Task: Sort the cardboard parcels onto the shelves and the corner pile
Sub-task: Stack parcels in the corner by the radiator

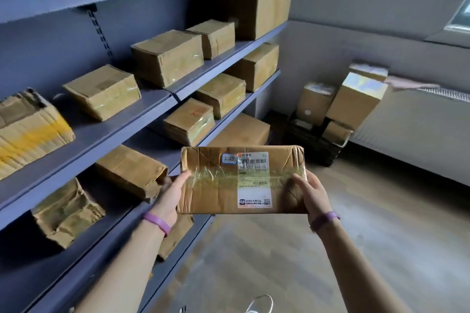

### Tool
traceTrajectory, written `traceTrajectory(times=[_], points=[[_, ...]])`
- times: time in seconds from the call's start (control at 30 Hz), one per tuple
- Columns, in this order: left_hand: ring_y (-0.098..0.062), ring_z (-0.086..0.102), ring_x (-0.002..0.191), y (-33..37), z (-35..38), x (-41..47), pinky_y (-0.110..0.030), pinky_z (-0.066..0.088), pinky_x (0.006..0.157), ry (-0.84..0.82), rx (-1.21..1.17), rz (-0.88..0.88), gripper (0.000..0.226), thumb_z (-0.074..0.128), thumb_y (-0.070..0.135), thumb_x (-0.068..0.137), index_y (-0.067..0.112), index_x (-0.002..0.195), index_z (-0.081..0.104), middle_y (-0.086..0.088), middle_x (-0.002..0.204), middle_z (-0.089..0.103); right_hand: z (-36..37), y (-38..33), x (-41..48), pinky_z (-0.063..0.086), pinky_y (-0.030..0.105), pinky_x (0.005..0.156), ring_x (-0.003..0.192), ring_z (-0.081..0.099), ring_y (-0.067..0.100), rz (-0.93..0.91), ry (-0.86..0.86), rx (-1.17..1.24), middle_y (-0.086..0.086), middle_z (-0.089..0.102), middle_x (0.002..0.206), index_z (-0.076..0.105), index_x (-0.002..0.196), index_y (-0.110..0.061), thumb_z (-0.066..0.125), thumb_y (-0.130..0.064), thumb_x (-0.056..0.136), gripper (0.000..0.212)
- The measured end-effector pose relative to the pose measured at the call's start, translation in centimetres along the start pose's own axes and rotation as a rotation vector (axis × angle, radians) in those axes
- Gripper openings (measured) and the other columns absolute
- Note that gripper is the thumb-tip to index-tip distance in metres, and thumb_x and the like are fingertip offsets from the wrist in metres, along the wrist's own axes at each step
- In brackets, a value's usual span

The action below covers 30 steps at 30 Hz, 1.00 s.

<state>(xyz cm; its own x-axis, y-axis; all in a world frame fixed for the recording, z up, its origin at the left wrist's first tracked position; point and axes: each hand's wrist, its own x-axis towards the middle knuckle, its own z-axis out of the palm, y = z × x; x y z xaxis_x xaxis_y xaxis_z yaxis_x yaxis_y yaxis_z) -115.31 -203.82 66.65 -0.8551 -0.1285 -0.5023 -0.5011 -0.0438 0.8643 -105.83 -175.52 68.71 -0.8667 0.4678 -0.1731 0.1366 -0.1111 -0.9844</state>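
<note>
so right now the flat brown cardboard parcel [218,190] with the white shipping label [253,185] is up in the air in front of me. it's level, close beside the lower tiers of the grey-blue metal shelves [106,132] and well apart from the corner pile of cardboard boxes [353,104] at the far wall. my guess on handling: it's light, since it's carried by its two short ends with no arm under it. the board looks tired, creased all over and dented at the corners, so i'd expect it to give a bit if squeezed, more soft than stiff. the glossy clear tape band [211,176] across the top looks like the slippery bit, so i'd keep the grip on bare cardboard at the ends with fingers under the base, and lay off the crumpled corners. as for the grip, the left hand [169,195] has the left end, thumb laid along the top face right by the tape, and its fingers go underneath where i can't see them. the right hand [311,195] has the right end, thumb on top and fingers curled over the edge. neither hand is spread wide, both are closed round the parcel. there's a purple wristband [156,222] on each wrist, fwiw.
</note>
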Motion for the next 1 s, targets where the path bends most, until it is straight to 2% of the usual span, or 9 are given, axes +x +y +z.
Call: traceTrajectory(times=[0.1,0.17,0.33,0.43,0.5,0.63,0.73,0.9,1.0], points=[[-0.032,0.063,0.108,1.2,4.1,1.7,-0.054,0.049,0.099,-0.058,0.051,0.013,0.041,0.067,0.046,0.089,0.014,0.108,0.050,-0.014,0.116,0.065,-2.6,-0.2,2.4,0.049,0.012,0.070,0.078,0.063,-0.003,0.014,0.071,0.025,-0.015,0.072,0.082,0.066,0.089,-0.023,0.052,-0.007,0.098,0.024],[-0.031,0.061,0.112,1.8,6.7,3.2,-0.053,0.048,0.100,-0.096,0.083,0.016,0.050,0.069,0.053,0.084,0.017,0.115,0.052,-0.012,0.122,0.063,-3.9,-0.3,4.1,0.048,0.008,0.067,0.074,0.063,-0.006,0.014,0.112,0.028,-0.017,0.072,0.077,0.066,0.088,-0.023,0.051,-0.005,0.098,0.025],[-0.029,0.066,0.097,3.4,13.4,8.1,-0.051,0.057,0.081,-0.201,0.098,-0.030,0.058,0.067,0.045,0.090,0.012,0.131,0.043,-0.013,0.113,0.064,-6.4,-0.2,9.1,0.048,0.013,0.068,0.079,0.062,-0.002,0.048,0.216,0.038,-0.015,0.071,0.083,0.065,0.089,-0.025,0.053,-0.008,0.098,0.022],[-0.017,0.061,0.090,4.9,18.0,11.8,-0.034,0.052,0.075,-0.247,0.128,-0.008,0.041,0.063,0.039,0.095,0.013,0.121,0.045,-0.008,0.108,0.063,-7.5,-0.4,13.4,0.048,0.010,0.066,0.079,0.062,-0.002,0.043,0.264,0.034,-0.011,0.068,0.089,0.065,0.091,-0.025,0.052,-0.007,0.099,0.023],[-0.022,0.063,0.097,6.4,21.0,14.5,-0.041,0.054,0.086,-0.301,0.111,-0.033,0.043,0.065,0.040,0.093,0.016,0.121,0.045,-0.012,0.116,0.063,-8.0,-0.8,16.9,0.049,0.008,0.065,0.072,0.063,-0.009,0.035,0.285,0.032,-0.010,0.068,0.089,0.064,0.093,-0.023,0.050,-0.006,0.100,0.023],[-0.029,0.055,0.122,9.7,26.6,20.5,-0.056,0.041,0.107,-0.397,0.136,-0.033,0.082,0.073,0.062,0.070,0.020,0.134,0.042,-0.010,0.132,0.057,-8.7,-1.5,24.3,0.051,0.014,0.072,0.078,0.064,-0.002,0.040,0.355,0.046,-0.010,0.069,0.090,0.065,0.101,-0.018,0.050,-0.007,0.100,0.018],[-0.028,0.054,0.122,12.2,30.5,24.6,-0.054,0.039,0.109,-0.424,0.141,-0.037,0.066,0.069,0.052,0.083,0.019,0.134,0.042,-0.010,0.133,0.058,-8.8,-2.3,29.2,0.051,0.021,0.081,0.086,0.064,0.004,0.054,0.379,0.043,-0.007,0.071,0.094,0.066,0.100,-0.020,0.050,-0.008,0.100,0.019],[-0.031,0.049,0.131,15.2,36.0,30.0,-0.058,0.036,0.111,-0.497,0.187,-0.064,0.119,0.072,0.072,0.048,0.021,0.148,0.031,-0.010,0.143,0.052,-9.4,-4.3,35.5,0.050,0.010,0.068,0.075,0.063,-0.004,0.067,0.458,0.050,-0.010,0.068,0.088,0.065,0.096,-0.019,0.050,-0.006,0.100,0.020],[-0.032,0.047,0.133,16.8,39.2,32.0,-0.058,0.035,0.111,-0.510,0.189,-0.053,0.126,0.070,0.074,0.045,0.020,0.150,0.026,-0.012,0.146,0.048,-10.2,-5.2,38.9,0.050,0.012,0.071,0.084,0.062,0.003,0.059,0.480,0.054,-0.008,0.069,0.092,0.065,0.095,-0.023,0.051,-0.007,0.099,0.022]])
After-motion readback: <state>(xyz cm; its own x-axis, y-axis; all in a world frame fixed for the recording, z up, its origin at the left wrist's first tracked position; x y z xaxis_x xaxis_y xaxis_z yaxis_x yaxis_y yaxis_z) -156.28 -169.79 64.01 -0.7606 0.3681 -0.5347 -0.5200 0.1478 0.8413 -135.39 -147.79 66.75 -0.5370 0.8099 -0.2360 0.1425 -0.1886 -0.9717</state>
